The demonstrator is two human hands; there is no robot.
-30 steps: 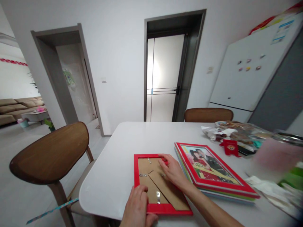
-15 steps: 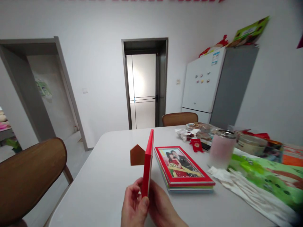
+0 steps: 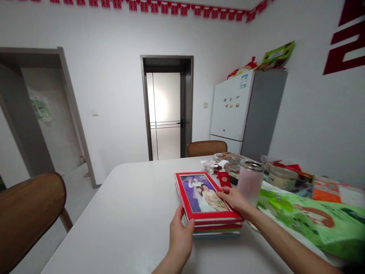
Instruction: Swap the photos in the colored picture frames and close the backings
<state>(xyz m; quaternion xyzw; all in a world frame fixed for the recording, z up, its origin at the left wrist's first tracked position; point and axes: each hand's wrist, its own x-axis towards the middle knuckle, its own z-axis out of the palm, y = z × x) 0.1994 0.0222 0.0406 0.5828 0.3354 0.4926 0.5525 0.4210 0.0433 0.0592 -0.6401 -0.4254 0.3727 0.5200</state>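
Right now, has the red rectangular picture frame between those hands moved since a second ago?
Yes. Against the smooth white table, the red rectangular picture frame moved right and up, from beside the stack of coloured frames onto its top.

Pink jar (image 3: 251,180) near green packet (image 3: 319,222); white-fronted fridge (image 3: 231,114) at back; brown chair (image 3: 31,205) at left.

Picture frames (image 3: 205,196) left of jar (image 3: 250,182)

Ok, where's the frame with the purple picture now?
In the head view, right of centre, the red frame sits atop the stack between the left hand and right hand.
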